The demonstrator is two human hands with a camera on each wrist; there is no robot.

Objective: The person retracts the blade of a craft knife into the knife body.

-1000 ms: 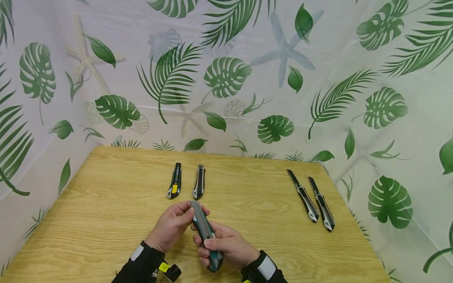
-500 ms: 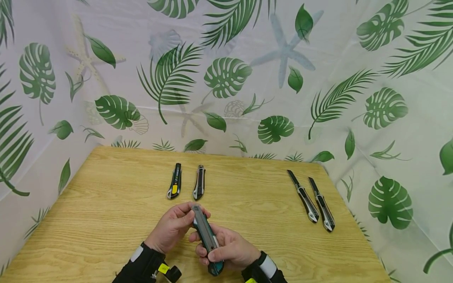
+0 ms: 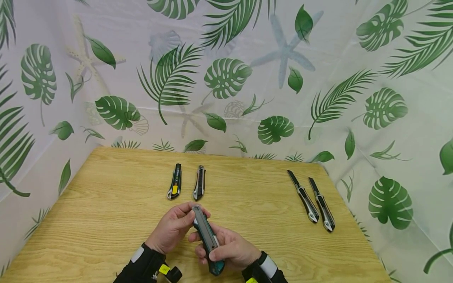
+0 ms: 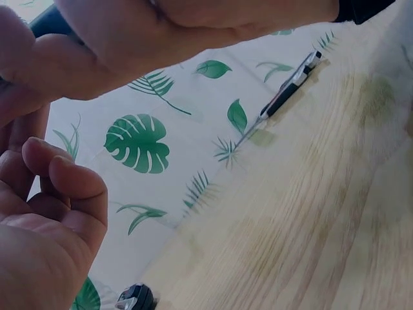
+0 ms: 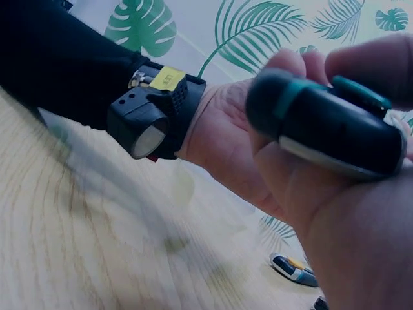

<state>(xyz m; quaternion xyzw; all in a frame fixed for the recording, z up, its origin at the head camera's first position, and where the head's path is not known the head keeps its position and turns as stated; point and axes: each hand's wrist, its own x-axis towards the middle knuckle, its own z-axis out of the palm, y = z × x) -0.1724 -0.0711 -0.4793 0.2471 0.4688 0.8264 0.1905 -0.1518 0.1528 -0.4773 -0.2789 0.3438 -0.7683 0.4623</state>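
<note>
In the head view, a grey and teal utility knife [image 3: 204, 232] is held slantwise between both hands over the front middle of the table. My left hand [image 3: 174, 225] pinches its upper end between thumb and fingers. Lower down, my right hand [image 3: 234, 245] grips the handle, the thumb lying on its face. No blade shows beyond the knife's tip. Seen from the right wrist, the dark butt of the utility knife [image 5: 339, 132] fills the foreground, with a teal slider on its side. The left wrist view shows only a bit of its teal handle [image 4: 51, 22].
Two utility knives, one with a yellow slider [image 3: 174, 182] and one silver and black [image 3: 199, 182], lie behind the hands. At the right are two slim knives [image 3: 307, 202] [image 3: 323, 210] with dark blades extended. A leaf-print cloth [image 3: 226, 125] backs the wooden table [image 3: 106, 204].
The held utility knife has moved slightly down toward the person. My right thumb has slid lower along its handle. The left hand has barely moved, and the knives on the table stay put.
</note>
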